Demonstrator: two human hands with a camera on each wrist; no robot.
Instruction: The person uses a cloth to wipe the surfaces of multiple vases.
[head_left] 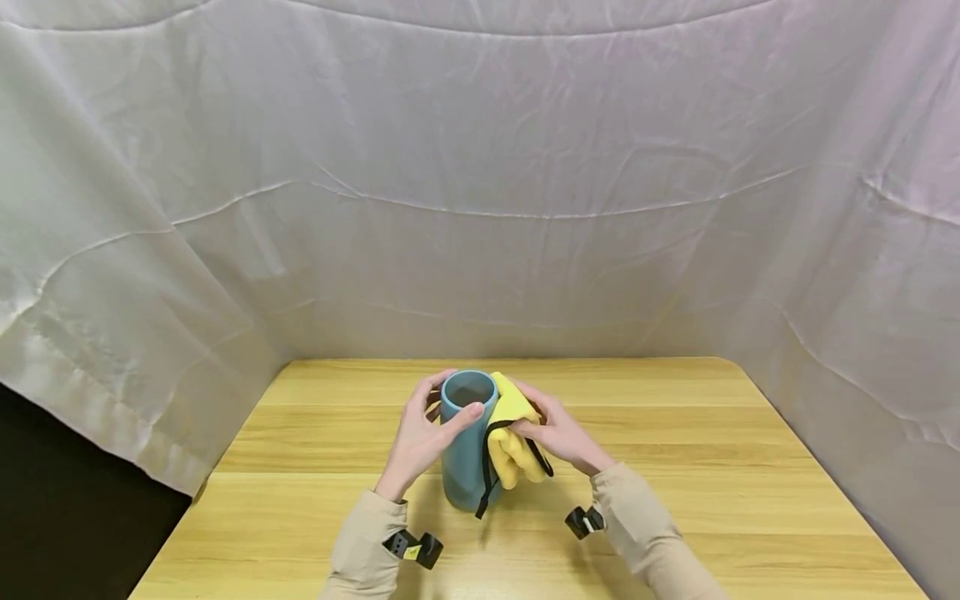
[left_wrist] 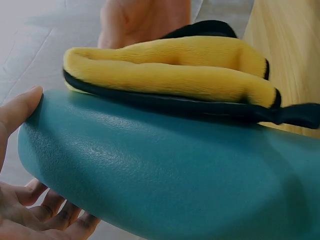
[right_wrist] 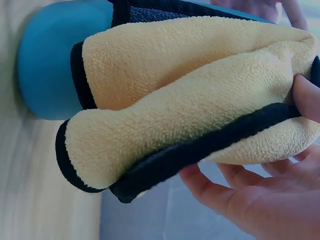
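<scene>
A tall blue vase (head_left: pixel 463 467) with an open round mouth stands at the middle of the table, filling much of the left wrist view. My left hand (head_left: pixel 422 435) grips it near the rim, thumb on the near side and fingers round the far left. My right hand (head_left: pixel 558 429) holds a folded yellow cloth (head_left: pixel 512 446) with black edging, thumb on top and fingers behind. The cloth (left_wrist: pixel 170 75) lies along the vase's right side and overlaps it. In the right wrist view the cloth (right_wrist: pixel 185 95) hangs in loose folds from the right hand, a black-bound edge running across it.
The wooden table (head_left: pixel 660 483) extends around the vase on all sides. Behind and beside it hangs a pale grey curtain (head_left: pixel 525 183). Each sleeved wrist carries a small black camera (head_left: pixel 416 548). A dark area (head_left: pixel 67 500) lies past the table's left edge.
</scene>
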